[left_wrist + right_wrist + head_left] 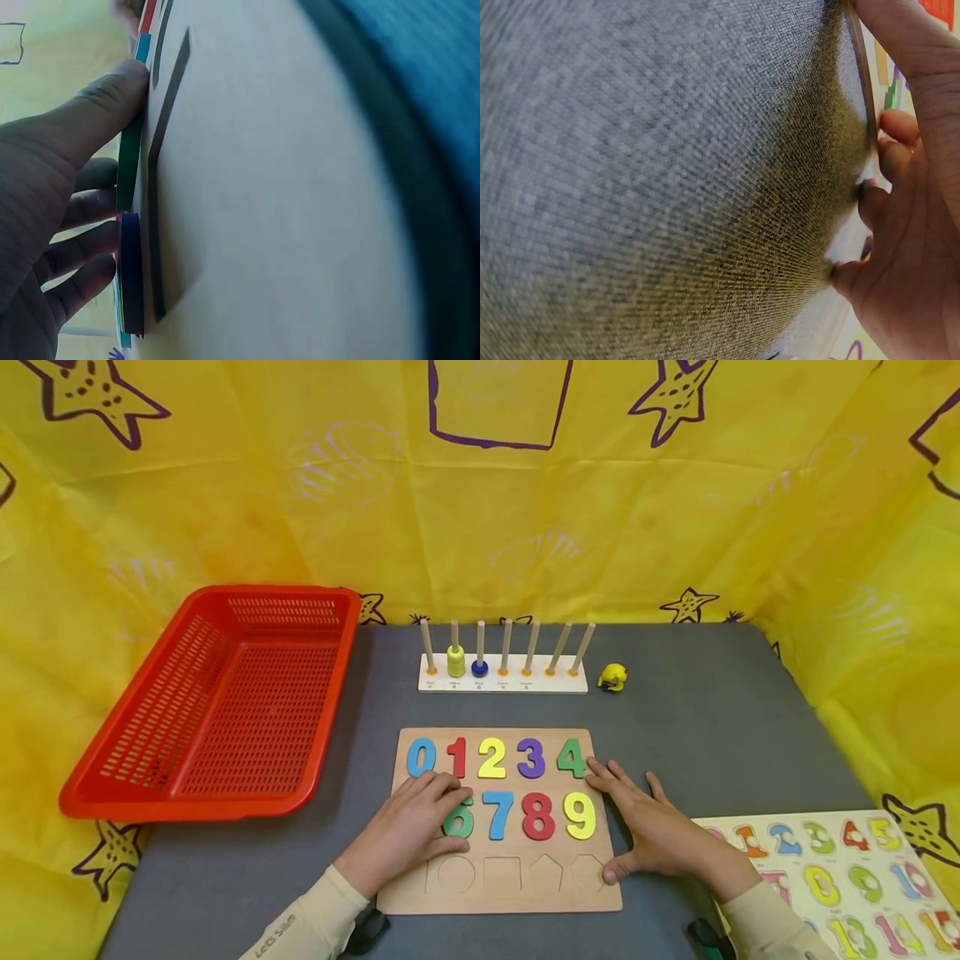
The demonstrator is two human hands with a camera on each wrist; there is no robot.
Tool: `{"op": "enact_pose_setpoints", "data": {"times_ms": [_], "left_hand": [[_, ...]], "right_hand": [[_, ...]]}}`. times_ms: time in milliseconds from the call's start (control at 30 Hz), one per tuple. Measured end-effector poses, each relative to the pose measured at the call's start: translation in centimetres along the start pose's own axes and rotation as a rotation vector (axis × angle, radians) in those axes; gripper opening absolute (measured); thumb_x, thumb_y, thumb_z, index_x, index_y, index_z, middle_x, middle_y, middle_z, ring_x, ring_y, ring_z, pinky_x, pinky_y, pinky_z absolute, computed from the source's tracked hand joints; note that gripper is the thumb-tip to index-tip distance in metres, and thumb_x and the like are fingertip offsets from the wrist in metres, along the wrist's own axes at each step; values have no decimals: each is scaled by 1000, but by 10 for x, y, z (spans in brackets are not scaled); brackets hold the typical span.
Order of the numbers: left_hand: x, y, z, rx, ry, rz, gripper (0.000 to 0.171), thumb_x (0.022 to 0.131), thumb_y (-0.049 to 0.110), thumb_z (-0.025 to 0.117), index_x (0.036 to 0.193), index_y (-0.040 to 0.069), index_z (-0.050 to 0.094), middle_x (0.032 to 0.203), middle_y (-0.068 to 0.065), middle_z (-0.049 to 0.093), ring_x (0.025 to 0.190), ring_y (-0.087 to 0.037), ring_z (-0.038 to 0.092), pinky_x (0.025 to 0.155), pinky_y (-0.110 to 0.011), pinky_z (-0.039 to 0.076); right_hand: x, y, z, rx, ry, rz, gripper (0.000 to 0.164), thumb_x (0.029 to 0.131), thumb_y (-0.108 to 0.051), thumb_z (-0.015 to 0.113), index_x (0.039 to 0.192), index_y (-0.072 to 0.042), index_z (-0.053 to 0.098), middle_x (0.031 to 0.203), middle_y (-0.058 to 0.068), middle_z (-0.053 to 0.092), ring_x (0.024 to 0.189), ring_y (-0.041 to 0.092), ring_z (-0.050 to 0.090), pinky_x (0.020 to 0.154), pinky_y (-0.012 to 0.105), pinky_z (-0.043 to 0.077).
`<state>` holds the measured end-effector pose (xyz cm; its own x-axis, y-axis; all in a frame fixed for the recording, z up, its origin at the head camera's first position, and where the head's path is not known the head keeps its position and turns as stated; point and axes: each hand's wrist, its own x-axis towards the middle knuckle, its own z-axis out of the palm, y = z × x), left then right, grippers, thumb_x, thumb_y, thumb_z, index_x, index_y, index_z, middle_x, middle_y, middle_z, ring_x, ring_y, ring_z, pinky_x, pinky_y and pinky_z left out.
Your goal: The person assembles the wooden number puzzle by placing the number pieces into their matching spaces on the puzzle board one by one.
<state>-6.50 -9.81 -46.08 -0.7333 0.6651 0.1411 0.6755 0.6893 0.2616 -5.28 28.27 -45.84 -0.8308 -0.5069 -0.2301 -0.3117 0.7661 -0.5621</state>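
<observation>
In the head view, a wooden number puzzle board [502, 895] lies on the table, with colourful digits in two rows and shape recesses along the bottom. My left hand [412, 827] is over its left side and pinches the green number 6 [459, 820], thumb below and forefinger above. A dark blue piece [131, 274] shows beside the other fingers in the left wrist view; the hand hides that spot from above. My right hand [651, 831], fingers spread, rests at the board's right edge, fingertips by the green number 4 [572, 758] and thumb at the lower right recess.
A red plastic basket [318, 760] stands at the left. Behind the board is a white peg stand [502, 685] with yellow and blue rings. A small yellow toy [612, 677] sits right of it. Another number board [810, 835] lies at the lower right, partly under the right forearm.
</observation>
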Motion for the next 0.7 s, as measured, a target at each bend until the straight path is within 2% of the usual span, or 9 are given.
{"op": "enact_pose_setpoints", "data": {"times_ms": [300,567,700], "left_hand": [[1,2,0,-38,-10,-37,70,79,56,81,131,13,68,124,-1,59,111,-20,51,98,-40,48],[1,2,-1,-8,-11,2,66,82,55,80,131,14,68,123,-1,59,110,-20,52,95,-39,48],[0,2,-1,3,-23,2,66,84,55,77,134,14,67,126,-2,59,112,-21,52,98,-40,48]], "right_hand": [[-1,1,0,-4,1,6,129,56,-67,87,158,-13,30,170,3,9,153,38,7,108,78,-4],[-2,2,2,-7,-1,13,129,56,-69,86,158,-13,31,170,2,9,153,38,7,107,79,-4],[-2,3,3,-10,0,9,129,56,-69,86,158,-14,31,170,2,9,153,38,7,107,79,-3]]}}
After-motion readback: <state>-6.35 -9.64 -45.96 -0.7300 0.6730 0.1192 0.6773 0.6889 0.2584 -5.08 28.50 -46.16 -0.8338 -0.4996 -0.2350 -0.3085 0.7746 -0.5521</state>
